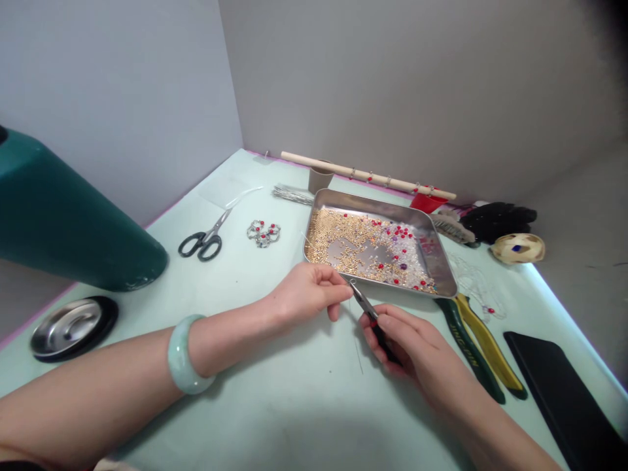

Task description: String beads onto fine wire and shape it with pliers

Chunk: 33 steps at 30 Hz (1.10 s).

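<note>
My left hand (314, 291) is in front of the bead tray, thumb and fingers pinched on a thin wire (359, 356). The wire ends in a small loop near the fingertips, and a strand appears to hang down below. My right hand (417, 337) is wrapped round small pliers (366, 302) with dark and red handles. Their narrow jaws reach the wire loop next to my left fingertips; whether they grip it I cannot tell. Just behind both hands lies the metal tray (363, 201), holding gold, clear, red and purple beads.
Left of the tray are beaded rings (263, 233), scissors (203, 242), a teal container (73, 216) and a metal dish (69, 327). Behind it run cut wires (294, 194) and a wooden rod (343, 169). Green-yellow handles (481, 347) and a flat black object (559, 386) lie right.
</note>
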Each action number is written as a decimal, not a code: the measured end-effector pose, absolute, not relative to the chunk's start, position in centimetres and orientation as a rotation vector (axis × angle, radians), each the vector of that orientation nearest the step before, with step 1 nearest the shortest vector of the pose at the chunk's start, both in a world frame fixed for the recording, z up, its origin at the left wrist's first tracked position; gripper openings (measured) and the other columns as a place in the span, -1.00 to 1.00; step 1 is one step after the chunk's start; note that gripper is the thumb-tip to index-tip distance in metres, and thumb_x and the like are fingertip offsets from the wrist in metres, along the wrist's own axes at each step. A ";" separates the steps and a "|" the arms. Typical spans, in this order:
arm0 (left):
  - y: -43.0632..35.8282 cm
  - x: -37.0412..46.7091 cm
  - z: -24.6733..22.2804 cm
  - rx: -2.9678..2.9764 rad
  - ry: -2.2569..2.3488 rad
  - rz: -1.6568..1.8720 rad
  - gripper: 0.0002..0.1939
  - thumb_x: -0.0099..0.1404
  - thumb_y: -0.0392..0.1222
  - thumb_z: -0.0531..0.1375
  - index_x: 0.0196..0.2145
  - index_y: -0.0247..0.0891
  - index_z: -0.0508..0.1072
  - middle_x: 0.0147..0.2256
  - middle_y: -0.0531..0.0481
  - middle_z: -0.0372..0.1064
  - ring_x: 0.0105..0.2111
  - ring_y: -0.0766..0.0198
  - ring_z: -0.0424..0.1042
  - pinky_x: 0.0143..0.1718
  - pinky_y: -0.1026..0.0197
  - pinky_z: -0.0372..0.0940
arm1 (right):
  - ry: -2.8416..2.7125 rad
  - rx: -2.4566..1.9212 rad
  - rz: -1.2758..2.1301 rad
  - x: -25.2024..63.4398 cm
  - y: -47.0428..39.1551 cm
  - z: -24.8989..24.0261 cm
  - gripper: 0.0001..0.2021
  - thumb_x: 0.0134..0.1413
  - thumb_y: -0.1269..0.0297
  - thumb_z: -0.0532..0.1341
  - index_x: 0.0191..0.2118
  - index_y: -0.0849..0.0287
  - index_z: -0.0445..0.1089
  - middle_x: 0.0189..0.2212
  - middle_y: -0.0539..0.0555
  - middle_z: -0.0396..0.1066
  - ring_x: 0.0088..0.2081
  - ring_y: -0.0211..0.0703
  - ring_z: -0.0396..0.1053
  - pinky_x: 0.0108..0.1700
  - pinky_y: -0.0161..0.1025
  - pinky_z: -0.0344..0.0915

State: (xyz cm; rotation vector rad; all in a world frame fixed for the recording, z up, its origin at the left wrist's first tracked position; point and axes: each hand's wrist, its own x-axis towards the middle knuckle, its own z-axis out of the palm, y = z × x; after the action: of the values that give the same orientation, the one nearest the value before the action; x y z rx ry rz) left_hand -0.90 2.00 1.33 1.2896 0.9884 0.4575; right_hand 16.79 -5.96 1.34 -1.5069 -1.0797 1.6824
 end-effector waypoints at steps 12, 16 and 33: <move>1.9 -0.7 1.6 1.225 0.985 0.420 -0.87 0.19 -0.16 0.17 -0.38 -0.29 0.36 -0.59 0.11 0.36 -0.72 0.53 -0.01 -0.68 0.35 -0.14 | -1.147 -1.517 1.643 16.9 -6.2 1.2 -0.73 0.20 0.10 0.06 -0.28 0.20 0.32 -0.51 -0.02 0.22 -0.55 -0.33 0.10 -0.56 -0.34 -0.02; 1.9 -0.8 1.9 1.302 1.021 0.466 -0.84 0.16 -0.20 0.19 -0.30 -0.26 0.30 -0.55 0.14 0.37 -0.73 0.52 0.06 -0.68 0.38 -0.06 | -1.125 -1.505 1.679 17.1 -6.0 1.3 -0.74 0.21 0.10 0.06 -0.28 0.20 0.31 -0.51 -0.02 0.21 -0.55 -0.33 0.09 -0.56 -0.34 -0.03; 1.7 -0.8 1.2 1.584 0.982 0.704 -0.76 0.29 -0.13 0.07 -0.50 -0.28 0.32 -0.59 0.10 0.32 -0.59 0.45 0.21 -0.48 0.35 0.14 | -0.959 -1.483 1.721 16.7 -6.2 1.5 -0.74 0.18 0.10 0.07 -0.23 0.21 0.30 -0.51 -0.02 0.21 -0.54 -0.30 0.10 -0.60 -0.36 -0.05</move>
State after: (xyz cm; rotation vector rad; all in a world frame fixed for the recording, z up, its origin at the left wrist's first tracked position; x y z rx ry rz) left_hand -0.80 1.68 1.16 1.5841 0.9817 0.7038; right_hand 16.70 -6.19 1.51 -1.4825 -0.9585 1.7211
